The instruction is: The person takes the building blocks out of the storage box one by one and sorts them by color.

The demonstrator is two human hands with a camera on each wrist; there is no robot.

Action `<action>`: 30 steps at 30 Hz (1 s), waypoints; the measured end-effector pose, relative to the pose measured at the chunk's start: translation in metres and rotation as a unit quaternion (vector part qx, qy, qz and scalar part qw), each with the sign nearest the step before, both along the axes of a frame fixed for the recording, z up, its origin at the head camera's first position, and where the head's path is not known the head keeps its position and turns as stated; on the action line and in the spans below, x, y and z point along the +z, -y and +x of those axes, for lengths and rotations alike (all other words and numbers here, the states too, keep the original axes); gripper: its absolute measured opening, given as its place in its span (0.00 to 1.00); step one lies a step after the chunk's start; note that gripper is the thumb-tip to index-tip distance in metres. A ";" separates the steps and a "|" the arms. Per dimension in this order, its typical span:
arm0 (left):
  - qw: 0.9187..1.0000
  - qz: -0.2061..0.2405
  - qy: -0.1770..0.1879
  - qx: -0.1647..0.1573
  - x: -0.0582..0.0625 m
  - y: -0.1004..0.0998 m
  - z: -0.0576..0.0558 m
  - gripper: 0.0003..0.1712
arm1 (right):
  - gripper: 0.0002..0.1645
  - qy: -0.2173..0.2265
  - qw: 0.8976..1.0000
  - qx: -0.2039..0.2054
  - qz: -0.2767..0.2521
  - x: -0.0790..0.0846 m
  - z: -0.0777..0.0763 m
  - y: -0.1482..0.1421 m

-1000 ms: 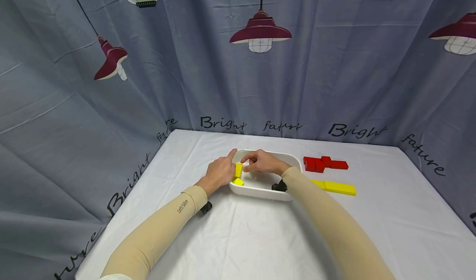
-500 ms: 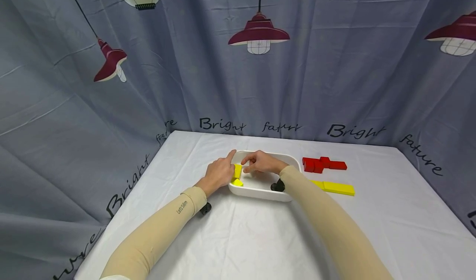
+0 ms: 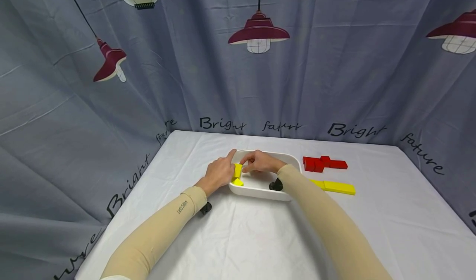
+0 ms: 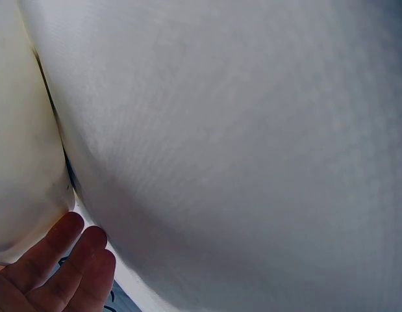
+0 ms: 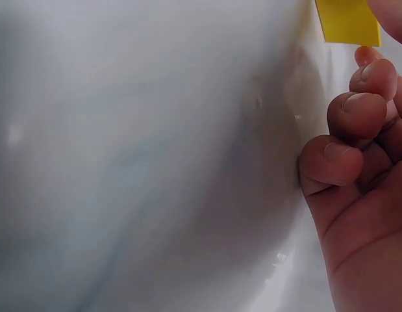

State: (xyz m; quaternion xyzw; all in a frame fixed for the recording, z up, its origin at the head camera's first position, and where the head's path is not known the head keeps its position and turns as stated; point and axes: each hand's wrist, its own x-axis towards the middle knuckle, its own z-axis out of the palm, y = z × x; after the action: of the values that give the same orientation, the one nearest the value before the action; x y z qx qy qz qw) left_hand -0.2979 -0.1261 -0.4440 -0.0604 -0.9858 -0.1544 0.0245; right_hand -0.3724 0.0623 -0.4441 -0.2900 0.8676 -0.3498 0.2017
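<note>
My left hand [image 3: 220, 171] grips the left end of the white plastic tray [image 3: 260, 194], its index finger along the rim; in the left wrist view the fingers [image 4: 90, 260] lie against the outer wall. Inside that end stand yellow blocks [image 3: 238, 171], partly hidden by the hand. My right hand [image 3: 262, 162] reaches into the tray, index finger and thumb apart, their tips right beside the yellow blocks. In the right wrist view a yellow block [image 5: 349, 23] shows beyond the loosely curled fingers. Black objects [image 3: 276, 184] lie in the tray near the right forearm.
Red blocks [image 3: 319, 164] lie on the white-covered table [image 3: 401, 214] right of the tray, with flat yellow blocks [image 3: 339, 187] nearer the front. Another black object [image 3: 206, 207] lies by the left wrist. A grey printed curtain [image 3: 208, 81] hangs behind the table.
The right hand has shifted slightly left, its fingertips closer to the yellow blocks. The left hand keeps its place on the tray; the blocks look unmoved.
</note>
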 end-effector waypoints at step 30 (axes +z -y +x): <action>1.000 0.003 0.003 0.002 -0.001 0.000 0.002 0.33 | 0.21 -0.003 1.000 0.013 0.006 -0.001 0.000 0.004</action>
State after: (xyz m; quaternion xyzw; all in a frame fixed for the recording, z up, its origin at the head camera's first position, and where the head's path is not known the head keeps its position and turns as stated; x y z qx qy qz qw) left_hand -0.2964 -0.1257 -0.4449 -0.0574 -0.9856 -0.1576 0.0217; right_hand -0.3727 0.0582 -0.4450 -0.3013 0.8665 -0.3410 0.2053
